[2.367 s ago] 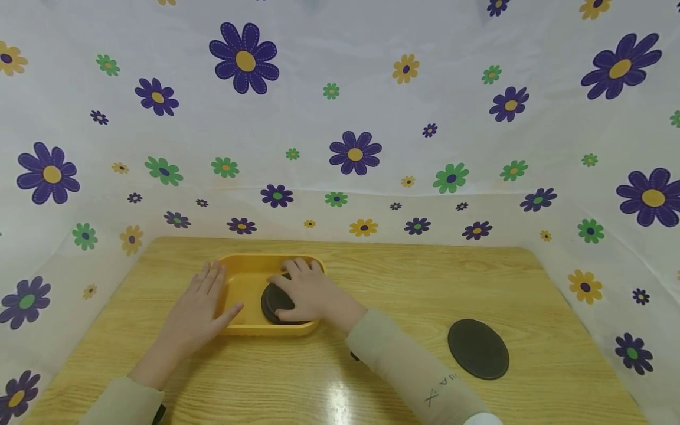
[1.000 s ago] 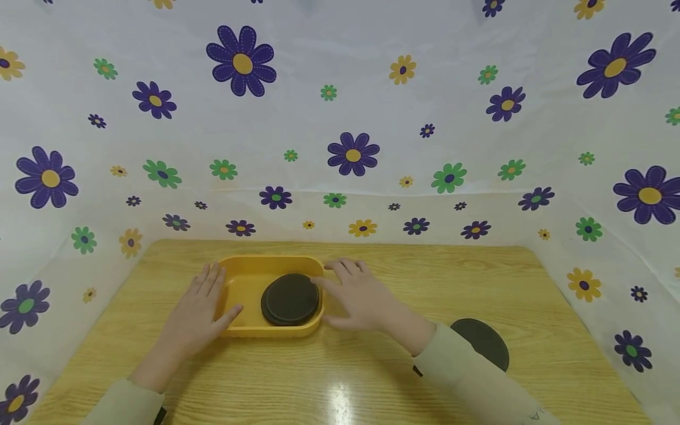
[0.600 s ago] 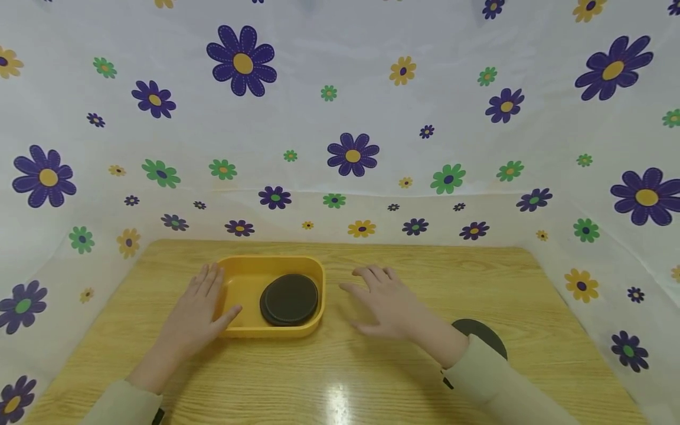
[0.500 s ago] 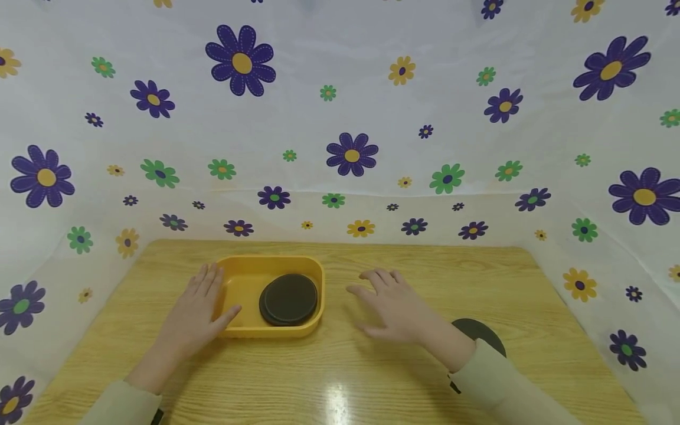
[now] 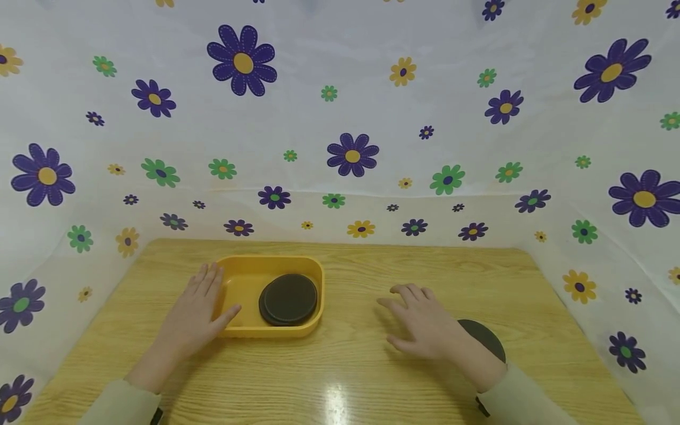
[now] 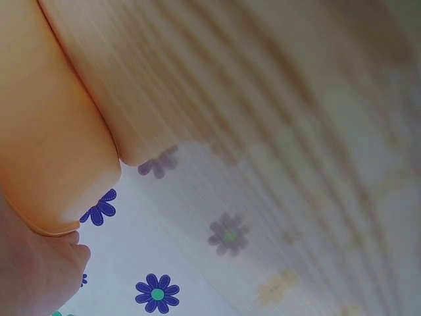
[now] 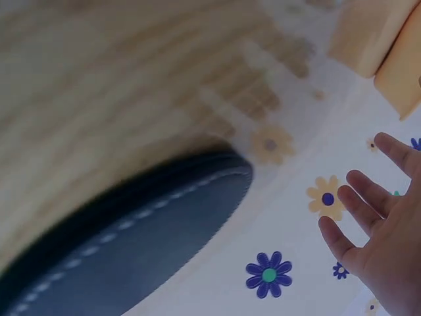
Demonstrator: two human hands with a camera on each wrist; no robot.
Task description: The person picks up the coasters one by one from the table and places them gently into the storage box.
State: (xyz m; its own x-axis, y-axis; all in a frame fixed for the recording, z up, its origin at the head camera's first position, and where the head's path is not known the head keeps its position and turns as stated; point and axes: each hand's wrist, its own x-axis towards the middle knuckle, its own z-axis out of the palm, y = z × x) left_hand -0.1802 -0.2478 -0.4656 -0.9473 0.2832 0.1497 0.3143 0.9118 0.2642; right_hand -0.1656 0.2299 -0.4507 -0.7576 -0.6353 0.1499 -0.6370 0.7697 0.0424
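Observation:
A shallow yellow tray [image 5: 271,332] holds a small stack of round black coasters [image 5: 290,299] at its right end. My left hand [image 5: 193,313] rests along the tray's left side, fingers straight and thumb over the near-left rim. In the left wrist view the same hand [image 6: 43,270] touches the tray's wall [image 6: 59,118]. Over the table to the right hovers my right hand [image 5: 425,324], its fingers spread and holding nothing. A loose black coaster [image 5: 487,339] lies beneath the right wrist, which partly covers it. White stitching runs round its edge [image 7: 131,243] in the right wrist view.
The wood-grain table [image 5: 287,378] reaches back to a white cloth [image 5: 297,118] printed with flowers, which also encloses both sides. Light glares on the table near its front middle.
My right hand has let go of a coaster in the tray, drawn out and moved right, toward the loose coaster. My left hand stays at the tray.

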